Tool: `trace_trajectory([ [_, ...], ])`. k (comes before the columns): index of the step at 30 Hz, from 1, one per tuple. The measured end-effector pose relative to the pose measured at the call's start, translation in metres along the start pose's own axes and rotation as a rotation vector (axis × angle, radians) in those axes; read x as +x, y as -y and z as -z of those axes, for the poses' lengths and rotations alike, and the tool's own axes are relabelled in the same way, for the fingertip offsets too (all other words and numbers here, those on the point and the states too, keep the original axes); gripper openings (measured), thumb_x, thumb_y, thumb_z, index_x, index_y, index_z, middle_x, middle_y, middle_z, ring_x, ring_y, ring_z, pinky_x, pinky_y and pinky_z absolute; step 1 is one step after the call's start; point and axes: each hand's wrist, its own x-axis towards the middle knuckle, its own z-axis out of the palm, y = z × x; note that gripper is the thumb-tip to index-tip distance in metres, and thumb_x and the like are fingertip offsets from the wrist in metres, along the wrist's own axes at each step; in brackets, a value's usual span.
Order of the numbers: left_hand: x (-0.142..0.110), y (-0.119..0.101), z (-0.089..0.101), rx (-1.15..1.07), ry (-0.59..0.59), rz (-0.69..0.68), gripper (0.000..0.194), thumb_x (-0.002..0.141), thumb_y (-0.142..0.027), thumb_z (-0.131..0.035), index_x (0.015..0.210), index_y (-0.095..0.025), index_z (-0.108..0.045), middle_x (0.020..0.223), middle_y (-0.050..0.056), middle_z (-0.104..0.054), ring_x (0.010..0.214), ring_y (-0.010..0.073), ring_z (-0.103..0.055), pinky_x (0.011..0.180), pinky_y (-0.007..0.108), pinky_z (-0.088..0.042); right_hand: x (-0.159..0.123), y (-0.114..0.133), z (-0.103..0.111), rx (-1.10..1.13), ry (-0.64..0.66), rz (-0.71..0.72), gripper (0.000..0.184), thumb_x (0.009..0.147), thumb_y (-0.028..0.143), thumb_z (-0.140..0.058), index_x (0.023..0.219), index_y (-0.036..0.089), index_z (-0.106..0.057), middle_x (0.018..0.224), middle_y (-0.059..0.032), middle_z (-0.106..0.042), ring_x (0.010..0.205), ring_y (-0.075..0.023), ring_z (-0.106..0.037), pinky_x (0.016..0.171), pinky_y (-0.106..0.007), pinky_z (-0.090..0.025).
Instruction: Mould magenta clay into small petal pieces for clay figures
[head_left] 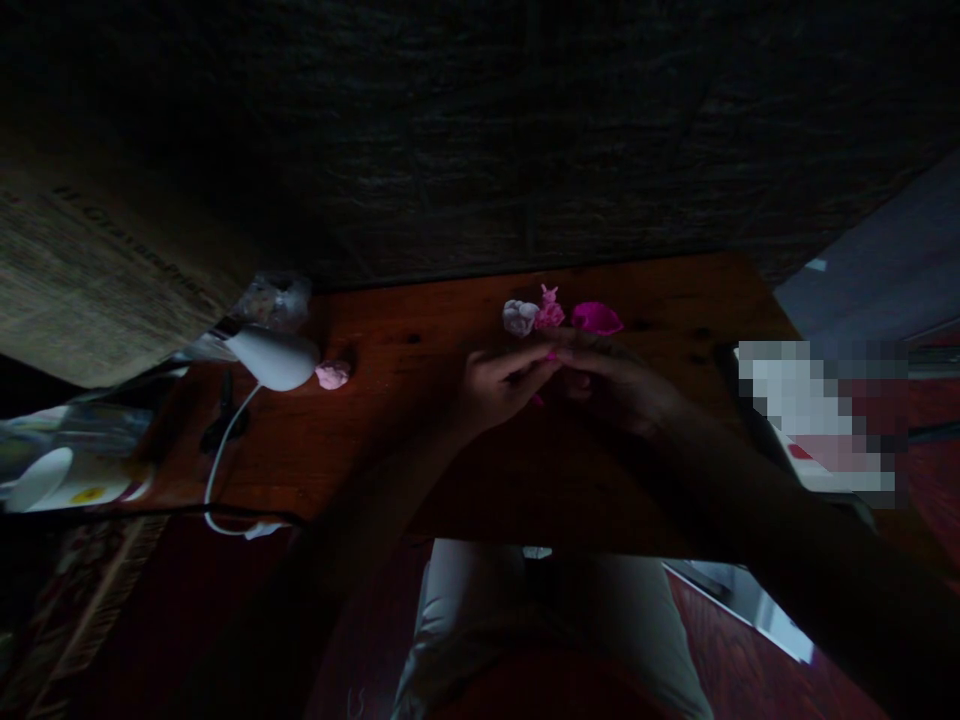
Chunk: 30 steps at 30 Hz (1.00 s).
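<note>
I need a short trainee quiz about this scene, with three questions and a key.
1. True or false: the pale pink, uneven lump lies beside the smooth, white, rounded device.
2. In the picture, the pink, bumpy figure is: A) left, or B) right of the bright magenta, curved piece?
3. Fill in: the left hand and right hand are close together over the brown wooden ____.

Key: 1. true; 2. A; 3. table.

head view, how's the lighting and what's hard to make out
Head view: dim overall, left hand and right hand faintly lit, forearms mostly in shadow; head view, upper left: printed lettering looks soft; head view, right: coarse pixelation hides detail.
</note>
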Motion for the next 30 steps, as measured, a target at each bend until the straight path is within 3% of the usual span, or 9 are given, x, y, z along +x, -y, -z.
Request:
trace_trajectory([
  [6,0.002,0.001,0.001,0.011,0.009,0.005,0.010,0.087,-0.021,-0.070,0.091,-0.014,-0.076,0.059,-0.003,-0.068,0.051,0.0042,-0.058,0.056,0.016,-0.048,0.001,0.000,0.002,-0.016,0.013,-0.028,0.034,0.067,0.027,-0.085,0.099,0.021,-0.075,0.068,0.0054,-0.059,0.050,-0.0043,-0.035,0.043,-0.018,-0.028],
  [15,0.001,0.004,-0.001,0.038,0.011,-0.035,0.010,0.088,-0.022,-0.070,0.091,-0.014,-0.075,0.057,-0.003,-0.065,0.051,0.0051,-0.058,0.056,0.017,-0.049,0.004,-0.001,0.005,-0.069,-0.070,0.002,0.027,0.066,0.024,-0.085,0.091,0.022,-0.077,0.073,0.0036,-0.068,0.050,-0.0040,-0.038,0.043,-0.019,-0.028],
  [19,-0.002,0.008,0.001,0.038,0.056,-0.011,0.018,0.089,-0.022,-0.068,0.104,-0.016,-0.075,0.057,-0.005,-0.064,0.050,0.0040,-0.056,0.057,0.016,-0.047,0.004,0.000,0.003,-0.060,-0.098,0.024,0.033,0.058,0.016,-0.088,0.089,0.023,-0.078,0.070,0.0056,-0.068,0.049,-0.0025,-0.040,0.043,-0.016,-0.029],
  [22,-0.005,0.011,0.001,0.062,0.075,0.001,0.025,0.090,-0.022,-0.067,0.113,-0.018,-0.074,0.055,-0.007,-0.063,0.047,0.0028,-0.053,0.056,0.015,-0.046,0.005,-0.001,0.004,-0.073,-0.108,0.054,0.034,0.056,0.015,-0.089,0.087,0.023,-0.078,0.073,0.0052,-0.071,0.050,-0.0023,-0.044,0.044,-0.016,-0.032],
  [30,-0.006,0.008,-0.001,0.059,0.064,-0.030,0.023,0.088,-0.022,-0.069,0.109,-0.015,-0.074,0.056,-0.005,-0.065,0.050,0.0042,-0.056,0.060,0.015,-0.049,0.005,-0.003,0.009,-0.152,-0.100,0.089,0.037,0.057,0.019,-0.091,0.091,0.024,-0.076,0.080,0.0023,-0.075,0.059,-0.0081,-0.061,0.047,-0.018,-0.044],
])
